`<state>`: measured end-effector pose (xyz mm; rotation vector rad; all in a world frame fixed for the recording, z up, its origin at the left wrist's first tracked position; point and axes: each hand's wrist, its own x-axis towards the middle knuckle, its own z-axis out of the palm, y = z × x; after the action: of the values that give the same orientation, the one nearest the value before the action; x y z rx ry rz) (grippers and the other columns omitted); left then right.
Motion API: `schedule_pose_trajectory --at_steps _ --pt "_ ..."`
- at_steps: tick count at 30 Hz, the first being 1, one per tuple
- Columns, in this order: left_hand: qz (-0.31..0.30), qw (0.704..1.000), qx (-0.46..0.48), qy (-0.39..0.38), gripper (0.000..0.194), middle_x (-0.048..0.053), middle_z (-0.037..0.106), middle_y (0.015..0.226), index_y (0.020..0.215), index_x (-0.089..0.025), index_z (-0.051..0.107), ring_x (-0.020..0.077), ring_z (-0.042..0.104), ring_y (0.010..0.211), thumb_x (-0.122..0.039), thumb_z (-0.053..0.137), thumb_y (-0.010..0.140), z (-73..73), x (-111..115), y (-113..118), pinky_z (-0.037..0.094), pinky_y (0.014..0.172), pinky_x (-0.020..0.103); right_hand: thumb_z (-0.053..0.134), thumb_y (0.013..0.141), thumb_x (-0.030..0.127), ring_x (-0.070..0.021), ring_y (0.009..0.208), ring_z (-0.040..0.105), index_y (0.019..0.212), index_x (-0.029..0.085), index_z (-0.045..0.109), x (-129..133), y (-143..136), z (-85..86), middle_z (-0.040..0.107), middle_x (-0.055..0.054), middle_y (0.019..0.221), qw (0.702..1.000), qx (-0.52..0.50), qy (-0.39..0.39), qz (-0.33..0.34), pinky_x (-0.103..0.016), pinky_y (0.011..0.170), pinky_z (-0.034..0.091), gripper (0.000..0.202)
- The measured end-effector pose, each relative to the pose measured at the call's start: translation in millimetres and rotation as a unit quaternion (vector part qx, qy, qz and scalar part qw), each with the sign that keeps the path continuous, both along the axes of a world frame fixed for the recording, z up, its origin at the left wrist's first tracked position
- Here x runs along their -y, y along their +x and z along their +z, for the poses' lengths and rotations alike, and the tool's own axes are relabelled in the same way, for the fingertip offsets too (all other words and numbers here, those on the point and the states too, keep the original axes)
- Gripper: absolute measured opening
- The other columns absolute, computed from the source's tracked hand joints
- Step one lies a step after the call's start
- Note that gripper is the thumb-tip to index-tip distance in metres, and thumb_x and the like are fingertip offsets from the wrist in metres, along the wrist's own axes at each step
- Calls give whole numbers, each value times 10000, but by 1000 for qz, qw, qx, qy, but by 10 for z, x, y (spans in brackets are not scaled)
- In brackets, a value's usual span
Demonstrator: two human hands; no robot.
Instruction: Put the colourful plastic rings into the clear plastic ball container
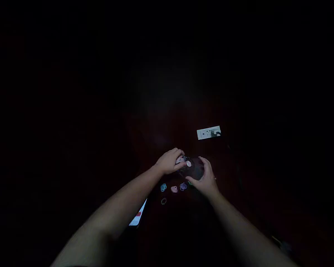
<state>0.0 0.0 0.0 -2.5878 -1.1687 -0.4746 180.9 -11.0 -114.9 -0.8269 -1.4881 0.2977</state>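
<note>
A see-through container, probably a plastic jar [197, 169], lies between my two hands, tilted or on its side; the dim light blurs its outline. My left hand [169, 161] curls over its left end, where pale pieces show by the fingers. Around the right end wraps my right hand [207, 181], thumb below and fingers above. Just below the jar are small bunches of looped bands: a blue one [163, 187], a pink one [174, 189] and a purple one [183, 186]. Something green [190, 183] peeks out beside the right thumb. One dark ring [163, 201] lies nearer me.
A white power strip [203, 134] with a plug [216, 131] in it sits beyond my right hand, its dark cord running off right. A phone with a lit screen [137, 216] lies partly behind my left forearm. The dark reddish surface fades into blackness.
</note>
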Motion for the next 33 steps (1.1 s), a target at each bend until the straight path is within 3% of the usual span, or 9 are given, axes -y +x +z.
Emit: schedule_pose_trajectory --at_steps 3,6,10,19,24,29,31,33 --pt "-41 998 -43 -1 415 63 558 993 1062 -182 508 205 547 898 -517 485 819 -63 271 -77 447 807 322 807 537 351 -292 1188 499 1341 203 319 208 -127 -29 490 -141 1295 987 21 -56 150 -466 1001 417 952" --pt "-55 995 -82 3 394 59 562 964 1036 -178 519 205 551 885 -496 500 805 -141 528 -129 442 811 321 801 536 297 -270 1093 572 1240 206 395 438 -243 -89 585 -114 1174 970 24 -102 220 -437 950 452 818" --pt "-39 994 -106 -6 394 65 571 958 1024 -170 528 206 564 863 -498 472 813 -235 829 -107 448 801 324 789 531 274 -252 1001 607 1116 207 441 732 -292 -200 626 -88 1065 970 27 -117 213 -419 910 465 684" --pt "35 990 -133 -42 518 118 620 971 1004 -135 563 251 618 858 -594 406 821 -380 1385 199 477 765 343 775 563 335 -219 912 616 1092 214 453 1189 -76 -452 633 -53 1029 968 88 -126 197 -376 818 496 631" --pt "155 982 -84 -67 636 155 655 961 1002 -120 607 277 643 877 -644 278 853 -539 1513 373 484 766 356 794 534 372 -204 843 605 1085 223 437 1332 14 -476 622 -43 979 979 116 -130 109 -361 766 494 673" --pt "253 953 -82 -148 722 196 680 909 905 -99 673 325 649 905 -693 270 828 -573 1548 420 485 776 384 833 480 405 -236 965 591 1110 223 444 1348 48 -513 605 -58 1053 974 169 -120 93 -386 855 470 763" --pt "235 957 -54 -164 690 187 679 945 943 -111 672 321 641 937 -678 296 834 -533 1566 358 480 803 387 835 485 406 -245 1013 582 1153 224 431 1333 50 -539 594 -66 1095 974 171 -120 89 -396 889 459 802" --pt "149 972 -6 -184 599 151 657 1067 1089 -142 626 280 615 1016 -619 350 855 -493 1583 257 462 869 363 830 503 401 -249 1037 579 1193 224 413 1316 50 -561 586 -74 1122 974 165 -126 94 -403 904 456 825"
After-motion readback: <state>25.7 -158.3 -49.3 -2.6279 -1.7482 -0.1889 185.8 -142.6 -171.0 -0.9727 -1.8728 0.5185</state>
